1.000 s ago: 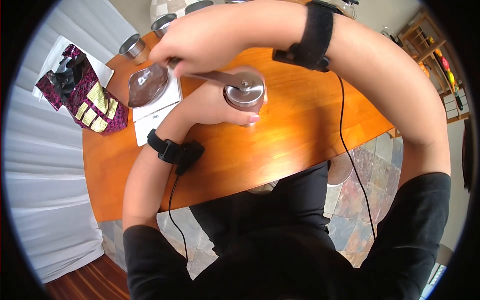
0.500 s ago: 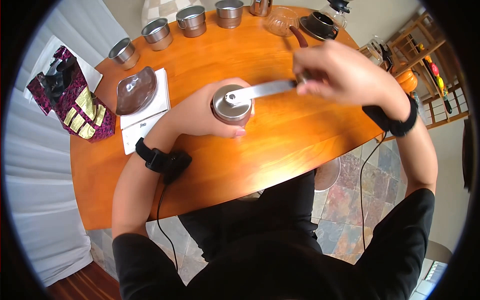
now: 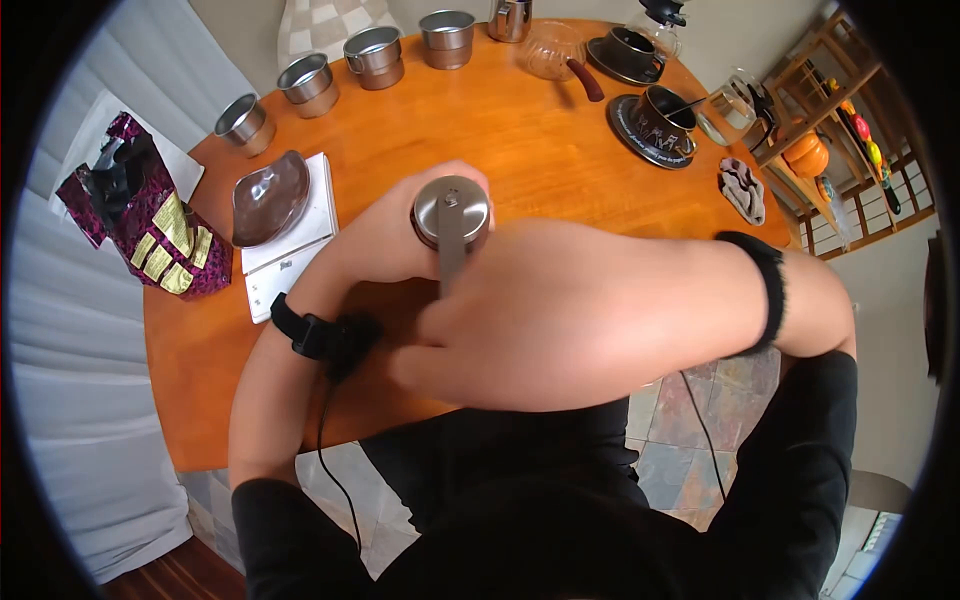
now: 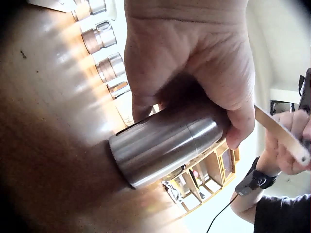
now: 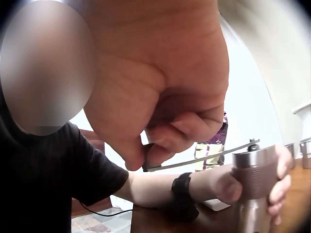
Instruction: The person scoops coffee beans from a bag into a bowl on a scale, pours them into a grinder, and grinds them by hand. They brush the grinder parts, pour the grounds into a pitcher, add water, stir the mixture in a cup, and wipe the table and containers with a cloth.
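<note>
A hand coffee grinder (image 3: 450, 208), steel with a brown band, stands upright over the table. My left hand (image 3: 400, 222) grips it round the band, its thumb and fingers on opposite sides. The flat metal crank (image 3: 452, 248) points toward my body. At its outer end my right hand (image 3: 540, 315) pinches the knob between thumb and curled fingers, mostly hidden behind the hand in the head view. The right wrist view shows the crank (image 5: 209, 158) running from those fingers to the grinder's top. The left wrist view shows the grinder's bare steel lower body (image 4: 160, 150) close over the tabletop.
Left of the grinder, a brown dish (image 3: 272, 198) sits on a white scale (image 3: 285, 270), beside an opened purple-and-black bag (image 3: 150, 215). Several steel cups (image 3: 374, 58) line the far edge. At the right are black cups on saucers (image 3: 668, 118), glassware (image 3: 553, 52) and a crumpled cloth (image 3: 742, 190).
My right hand has swept the crank round from the left, over the far side to the right, and now to the near side. My left hand keeps its grip on the grinder.
</note>
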`<state>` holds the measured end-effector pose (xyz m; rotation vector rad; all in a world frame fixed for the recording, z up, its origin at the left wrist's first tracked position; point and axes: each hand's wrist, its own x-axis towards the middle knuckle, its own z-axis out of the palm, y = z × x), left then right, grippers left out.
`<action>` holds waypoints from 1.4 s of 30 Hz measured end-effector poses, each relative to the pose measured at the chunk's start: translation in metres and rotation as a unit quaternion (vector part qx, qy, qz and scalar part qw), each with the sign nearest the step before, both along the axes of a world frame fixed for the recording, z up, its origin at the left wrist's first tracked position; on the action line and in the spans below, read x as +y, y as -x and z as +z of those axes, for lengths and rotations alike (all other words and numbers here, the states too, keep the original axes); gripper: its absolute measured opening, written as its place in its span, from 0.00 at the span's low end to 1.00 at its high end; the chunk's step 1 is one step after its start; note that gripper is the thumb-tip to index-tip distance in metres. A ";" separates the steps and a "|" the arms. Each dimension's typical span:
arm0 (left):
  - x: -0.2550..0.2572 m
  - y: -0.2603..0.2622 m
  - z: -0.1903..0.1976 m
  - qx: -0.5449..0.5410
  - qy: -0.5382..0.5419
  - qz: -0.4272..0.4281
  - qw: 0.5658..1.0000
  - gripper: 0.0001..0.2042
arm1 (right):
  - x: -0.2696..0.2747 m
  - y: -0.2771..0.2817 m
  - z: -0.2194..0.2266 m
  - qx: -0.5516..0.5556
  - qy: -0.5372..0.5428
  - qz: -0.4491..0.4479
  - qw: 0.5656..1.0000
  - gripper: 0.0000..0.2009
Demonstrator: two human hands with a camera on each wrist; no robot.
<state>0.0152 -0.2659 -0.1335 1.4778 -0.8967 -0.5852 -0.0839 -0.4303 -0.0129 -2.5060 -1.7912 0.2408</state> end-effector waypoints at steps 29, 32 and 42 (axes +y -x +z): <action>-0.011 0.003 0.009 -0.027 -0.054 -0.077 0.995 0.28 | -0.124 -0.030 -0.017 0.015 -0.194 -0.292 0.937 0.10; -0.008 0.003 0.009 -0.019 -0.047 -0.073 0.996 0.28 | -0.123 -0.023 -0.019 0.028 -0.196 -0.304 0.932 0.11; -0.005 -0.005 0.008 -0.066 -0.030 0.017 0.997 0.26 | -0.070 0.014 -0.026 0.075 -0.142 -0.106 0.981 0.12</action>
